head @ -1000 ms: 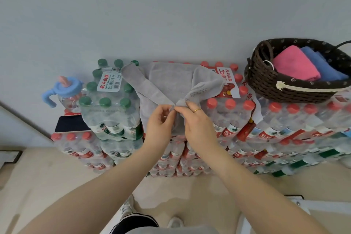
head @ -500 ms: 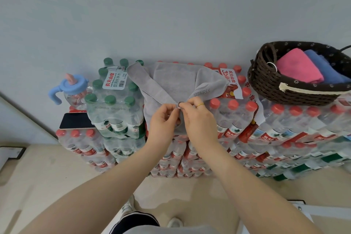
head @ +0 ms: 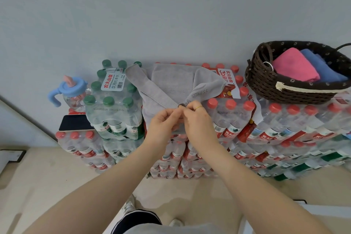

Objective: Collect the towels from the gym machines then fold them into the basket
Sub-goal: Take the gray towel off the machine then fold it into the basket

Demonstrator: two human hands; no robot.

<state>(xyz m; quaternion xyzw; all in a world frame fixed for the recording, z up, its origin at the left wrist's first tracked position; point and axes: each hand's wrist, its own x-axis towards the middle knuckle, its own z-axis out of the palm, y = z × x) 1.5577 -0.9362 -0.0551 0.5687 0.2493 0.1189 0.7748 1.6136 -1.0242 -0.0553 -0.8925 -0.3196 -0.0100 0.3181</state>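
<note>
Both hands are now meeting at the middle of the grey towel: the left hand and the right hand are each pinching a corner, and those corners, a little apart a second ago, are now touching. That probably means the fold is being closed, with the two far flaps drawn in toward the person.

The towel is lying on top of the stacked water-bottle packs, its near edge hanging slightly over the front. At 3 o'clock from it the basket is sitting well apart, already holding a pink towel and a blue towel (room beside them looks limited). At 9 o'clock the taller green-capped pack is touching the towel's left edge, so open room is lying mostly toward the basket.
</note>
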